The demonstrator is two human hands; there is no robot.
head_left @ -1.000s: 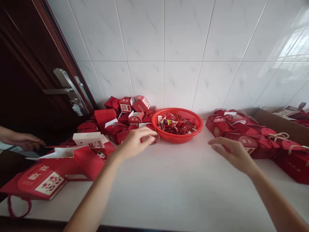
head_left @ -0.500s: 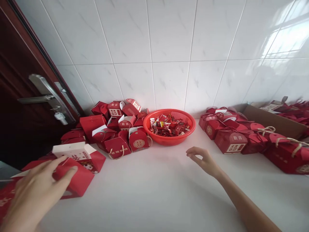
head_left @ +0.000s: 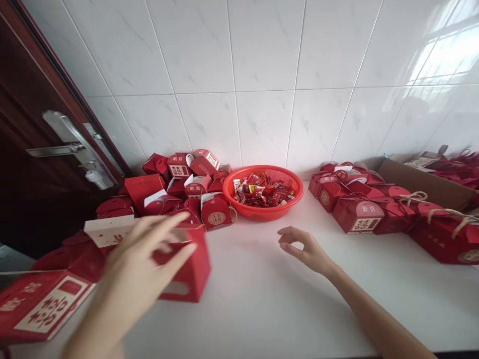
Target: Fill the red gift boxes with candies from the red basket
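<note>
My left hand (head_left: 138,269), a little blurred, grips a red paper gift box (head_left: 196,274) by its upper part, thumb on the near side. That box is over the left-centre of the white tabletop (head_left: 239,309); its top looks open, partly hidden by my fingers. My right hand (head_left: 305,249) hovers over the middle of the table with curved fingers, a gap between thumb and fingertips, and nothing in it. Beyond the hands, a red plastic basket (head_left: 262,214) holds many wrapped candies (head_left: 258,192).
More red boxes (head_left: 217,214) crowd the left side, some with flaps up. A large red box (head_left: 48,304) lies at the near left. Closed boxes (head_left: 359,219) stand at right beside a cardboard carton (head_left: 430,187). Behind are a tiled wall and a door handle (head_left: 56,149).
My left hand has carried the red gift box rightward from the left pile toward the table's middle. My right hand has shifted slightly left.
</note>
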